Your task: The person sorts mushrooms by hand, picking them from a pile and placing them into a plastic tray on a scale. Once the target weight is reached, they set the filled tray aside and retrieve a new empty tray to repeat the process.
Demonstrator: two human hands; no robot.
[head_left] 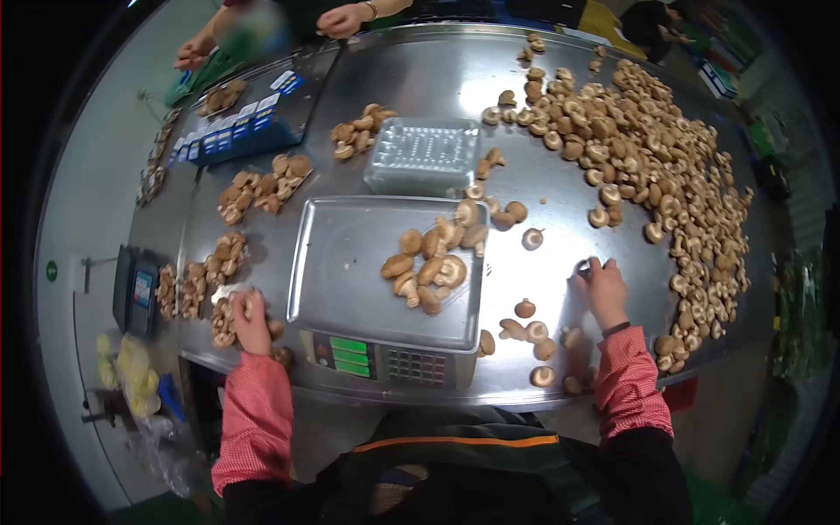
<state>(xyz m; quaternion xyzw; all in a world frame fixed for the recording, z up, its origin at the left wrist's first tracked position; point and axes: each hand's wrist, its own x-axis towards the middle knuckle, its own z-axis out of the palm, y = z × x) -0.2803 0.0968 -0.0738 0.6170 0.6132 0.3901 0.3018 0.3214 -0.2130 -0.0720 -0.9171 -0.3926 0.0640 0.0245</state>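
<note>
My left hand [251, 322] is at the lower left, its fingers closed at the edge of a small pack of shiitake mushrooms [222, 322]. Over the bare steel right of the scale, my right hand [606, 293] has curled fingers with something small and dark at their tips; I cannot tell what it is. Between my hands stands a digital scale with a steel pan [341, 262] and a lit green display [351, 357]. Several loose shiitake mushrooms [433, 262] lie on the pan's right side. More single mushrooms [536, 332] rest between the scale and my right hand.
A large mushroom heap [647, 166] covers the table's right side. Stacked clear plastic trays [422, 156] stand behind the scale. Filled packs [265, 185] line the left, near a blue box of labels [232, 131]. Across the table are another person's hands [344, 19].
</note>
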